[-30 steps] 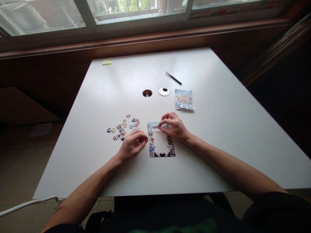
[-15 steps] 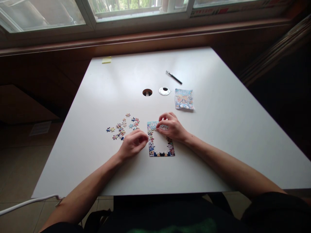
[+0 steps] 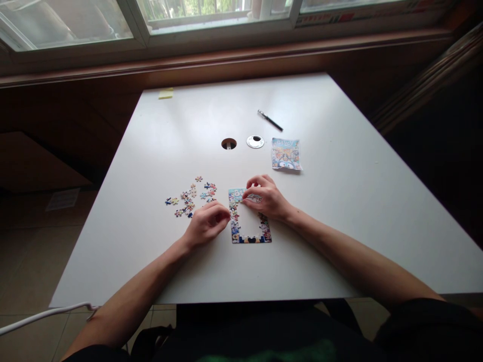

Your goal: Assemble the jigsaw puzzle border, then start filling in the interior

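Note:
A jigsaw puzzle (image 3: 234, 231) lies on the white table, its joined pieces forming a rectangular frame around a bare middle. My left hand (image 3: 207, 222) rests at the puzzle's left edge with its fingers curled and closed; whatever they may hold is hidden. Over the puzzle's upper part is my right hand (image 3: 266, 197), thumb and index finger bent together at the inner top edge. A small puzzle piece seems to be pinched there, though it is too small to see clearly. Loose puzzle pieces (image 3: 187, 196) lie scattered to the left, beyond my left hand.
A printed picture sheet (image 3: 286, 154) lies beyond my right hand. Farther back are a black pen (image 3: 270, 120), a round metal cover (image 3: 255, 142) and a cable hole (image 3: 229, 144) in the table (image 3: 151, 161). A yellow sticky note (image 3: 165, 93) is at the far left corner.

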`<act>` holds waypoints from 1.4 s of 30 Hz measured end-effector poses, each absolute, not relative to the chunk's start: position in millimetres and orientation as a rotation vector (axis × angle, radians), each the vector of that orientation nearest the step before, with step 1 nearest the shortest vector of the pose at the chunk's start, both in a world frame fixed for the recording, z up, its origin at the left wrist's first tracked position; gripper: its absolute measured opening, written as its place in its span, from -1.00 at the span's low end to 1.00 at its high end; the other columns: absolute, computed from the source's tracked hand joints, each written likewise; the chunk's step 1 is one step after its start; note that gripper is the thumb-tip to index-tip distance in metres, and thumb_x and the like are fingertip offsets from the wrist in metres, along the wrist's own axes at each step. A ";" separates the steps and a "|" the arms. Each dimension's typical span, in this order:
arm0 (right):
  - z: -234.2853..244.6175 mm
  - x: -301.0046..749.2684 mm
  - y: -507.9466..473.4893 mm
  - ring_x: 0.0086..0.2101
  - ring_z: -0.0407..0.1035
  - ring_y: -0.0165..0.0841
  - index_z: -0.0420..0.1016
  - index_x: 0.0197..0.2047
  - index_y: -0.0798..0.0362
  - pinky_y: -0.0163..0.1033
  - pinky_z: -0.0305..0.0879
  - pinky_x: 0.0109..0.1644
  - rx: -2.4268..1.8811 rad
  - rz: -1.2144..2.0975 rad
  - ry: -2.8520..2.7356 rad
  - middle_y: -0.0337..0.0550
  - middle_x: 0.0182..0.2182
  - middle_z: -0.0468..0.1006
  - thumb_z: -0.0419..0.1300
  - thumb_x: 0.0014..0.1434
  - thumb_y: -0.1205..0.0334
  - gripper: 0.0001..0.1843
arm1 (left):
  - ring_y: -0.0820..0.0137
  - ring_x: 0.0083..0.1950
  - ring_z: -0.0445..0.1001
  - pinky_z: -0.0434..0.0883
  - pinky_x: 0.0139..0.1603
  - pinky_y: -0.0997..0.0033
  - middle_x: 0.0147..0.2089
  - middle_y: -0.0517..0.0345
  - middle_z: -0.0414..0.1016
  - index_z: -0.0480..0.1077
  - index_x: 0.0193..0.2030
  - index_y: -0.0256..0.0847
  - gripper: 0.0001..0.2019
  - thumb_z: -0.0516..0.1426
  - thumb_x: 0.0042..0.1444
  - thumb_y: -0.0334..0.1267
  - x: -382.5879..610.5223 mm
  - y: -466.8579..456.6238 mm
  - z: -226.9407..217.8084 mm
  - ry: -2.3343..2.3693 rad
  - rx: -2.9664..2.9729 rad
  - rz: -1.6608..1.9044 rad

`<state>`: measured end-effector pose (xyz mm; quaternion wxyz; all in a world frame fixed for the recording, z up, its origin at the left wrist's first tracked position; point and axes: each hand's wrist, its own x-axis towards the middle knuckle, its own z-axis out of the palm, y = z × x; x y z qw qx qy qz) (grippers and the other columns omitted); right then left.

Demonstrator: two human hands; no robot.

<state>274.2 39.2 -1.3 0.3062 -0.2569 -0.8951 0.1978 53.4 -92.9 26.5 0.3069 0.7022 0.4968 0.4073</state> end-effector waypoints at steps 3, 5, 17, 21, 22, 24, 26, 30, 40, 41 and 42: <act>-1.5 274.3 39.2 -0.15 0.27 -0.21 0.60 -0.31 -0.08 0.00 0.31 0.02 -0.680 0.516 -2.372 -0.13 -0.18 0.50 0.35 0.16 0.26 -0.97 | 0.38 -0.25 0.46 0.42 -0.22 0.38 -0.24 0.06 0.50 0.46 -0.22 -0.17 -0.94 0.14 0.25 -0.33 53.3 -92.7 26.7 1.314 1.860 1.071; -1.9 274.3 39.3 -0.15 0.27 -0.21 0.60 -0.31 -0.07 -0.01 0.31 0.02 -0.680 0.516 -2.375 -0.13 -0.18 0.50 0.34 0.17 0.26 -0.97 | 0.38 -0.25 0.46 0.42 -0.21 0.38 -0.24 0.06 0.50 0.46 -0.22 -0.17 -0.94 0.14 0.25 -0.34 53.3 -92.7 26.7 1.313 1.861 1.073; -0.9 274.5 38.2 -0.15 0.26 -0.22 0.65 -0.28 -0.10 -0.02 0.30 0.01 -0.631 0.495 -2.382 -0.12 -0.18 0.49 0.32 0.20 0.24 -0.94 | 0.42 -0.25 0.46 0.40 -0.21 0.42 -0.24 0.08 0.49 0.46 -0.22 -0.21 -0.95 0.15 0.23 -0.38 53.3 -93.1 24.0 1.302 1.868 1.086; -2.3 275.0 38.3 -0.14 0.26 -0.22 0.67 -0.28 -0.13 -0.02 0.28 0.02 -0.625 0.484 -2.396 -0.12 -0.17 0.49 0.32 0.20 0.22 -0.93 | 0.41 -0.25 0.46 0.40 -0.21 0.42 -0.24 0.07 0.49 0.46 -0.22 -0.20 -0.94 0.15 0.23 -0.39 53.6 -93.0 24.6 1.298 1.863 1.085; -2.6 275.1 38.2 -0.14 0.26 -0.22 0.67 -0.28 -0.13 -0.02 0.27 0.02 -0.625 0.478 -2.401 -0.12 -0.16 0.49 0.32 0.20 0.21 -0.93 | 0.41 -0.25 0.46 0.40 -0.22 0.42 -0.24 0.07 0.49 0.46 -0.22 -0.21 -0.94 0.15 0.23 -0.38 53.6 -93.0 24.7 1.298 1.862 1.085; -2.8 275.1 37.8 -0.14 0.27 -0.22 0.66 -0.28 -0.12 -0.02 0.25 0.02 -0.627 0.453 -2.411 -0.12 -0.16 0.49 0.31 0.22 0.21 -0.93 | 0.41 -0.25 0.46 0.40 -0.22 0.43 -0.24 0.07 0.49 0.46 -0.23 -0.21 -0.95 0.15 0.23 -0.38 53.6 -92.9 24.8 1.300 1.863 1.084; -2.5 274.8 36.8 -0.13 0.27 -0.21 0.65 -0.26 -0.11 -0.01 0.23 0.03 -0.623 0.417 -2.431 -0.11 -0.15 0.49 0.29 0.24 0.20 -0.91 | 0.42 -0.26 0.46 0.40 -0.22 0.43 -0.25 0.07 0.49 0.46 -0.23 -0.21 -0.95 0.15 0.23 -0.38 53.7 -92.7 25.1 1.304 1.863 1.086; -1.3 274.1 33.9 -0.08 0.26 -0.18 0.62 -0.24 -0.08 0.01 0.20 0.04 -0.610 0.329 -2.483 -0.10 -0.13 0.50 0.25 0.27 0.20 -0.90 | 0.42 -0.27 0.45 0.39 -0.25 0.43 -0.25 0.07 0.49 0.45 -0.23 -0.21 -0.94 0.14 0.24 -0.37 54.5 -92.6 25.4 1.312 1.867 1.082; 3.7 276.6 38.7 -0.09 0.30 -0.19 0.51 -0.19 -0.02 0.01 0.25 0.07 -0.610 0.603 -2.405 -0.07 -0.14 0.47 0.25 0.23 0.24 -0.93 | 0.44 -0.31 0.42 0.43 -0.26 0.40 -0.29 0.12 0.49 0.44 -0.24 -0.20 -0.92 0.19 0.16 -0.44 31.1 -92.1 29.2 1.465 2.019 1.380; 4.5 277.7 40.8 -0.11 0.32 -0.20 0.49 -0.21 0.00 -0.01 0.27 0.06 -0.623 0.685 -2.339 -0.07 -0.16 0.47 0.24 0.22 0.25 -0.94 | 0.43 -0.30 0.43 0.43 -0.25 0.39 -0.30 0.14 0.49 0.45 -0.24 -0.20 -0.92 0.20 0.15 -0.44 24.0 -90.8 30.5 1.565 2.046 1.408; 5.1 278.8 42.8 -0.14 0.34 -0.22 0.47 -0.24 0.00 -0.04 0.29 0.03 -0.641 0.758 -2.269 -0.09 -0.20 0.47 0.23 0.22 0.26 -0.97 | 0.41 -0.27 0.44 0.43 -0.22 0.37 -0.28 0.13 0.50 0.46 -0.24 -0.20 -0.92 0.20 0.15 -0.43 17.0 -89.3 31.3 1.683 2.054 1.405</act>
